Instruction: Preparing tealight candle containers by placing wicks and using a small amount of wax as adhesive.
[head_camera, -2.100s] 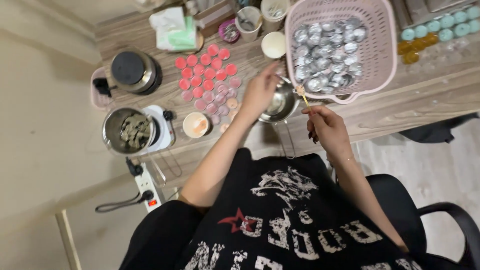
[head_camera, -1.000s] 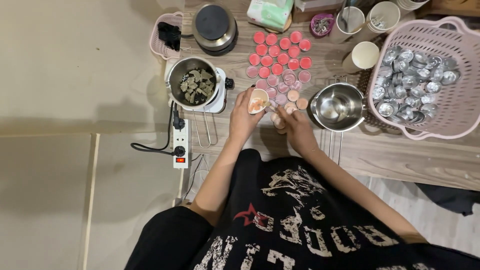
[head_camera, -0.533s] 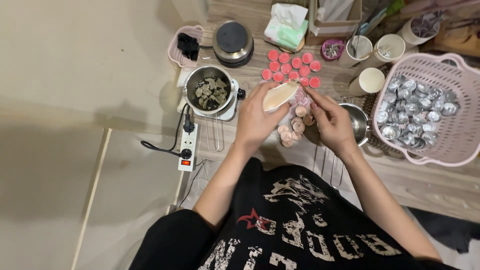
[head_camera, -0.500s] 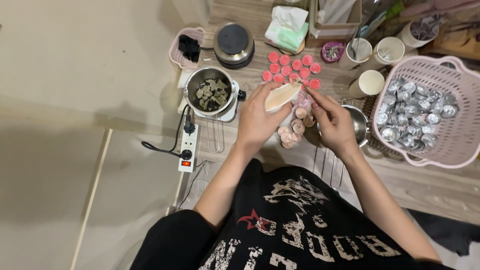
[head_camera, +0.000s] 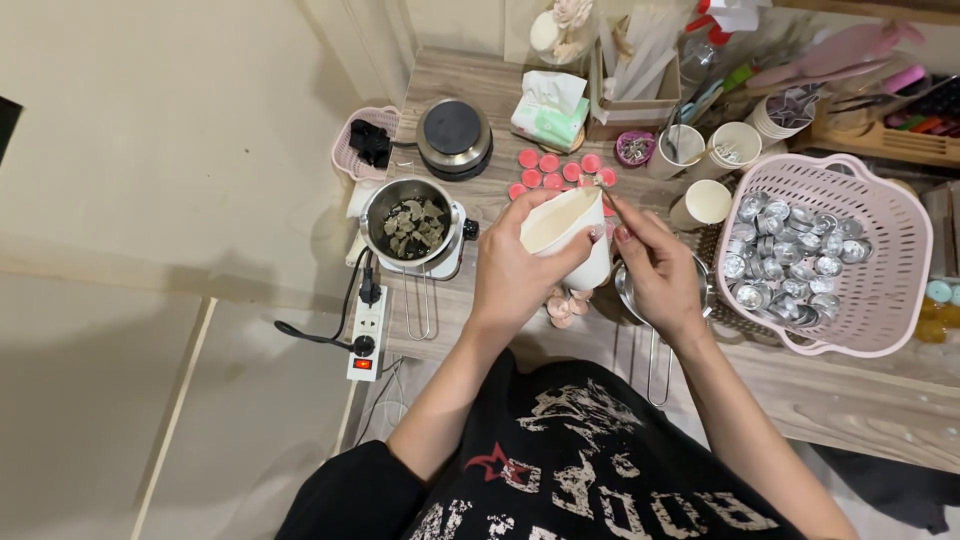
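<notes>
A pale wooden table (head_camera: 850, 400) fills the right of the frame; a cream wall (head_camera: 150, 130) takes the upper left; beige floor (head_camera: 90, 410) lies lower left, lit softly and evenly.

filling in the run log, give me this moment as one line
left hand: holds white cup | right hand: at cup rim, thin stick | below: pink candles | right: pink basket

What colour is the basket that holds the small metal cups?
Pale pink basket, seen in the head view, right of the right hand.

Pot (head_camera: 412, 226) left of cup (head_camera: 566, 226), basket (head_camera: 893, 262) right.
</notes>
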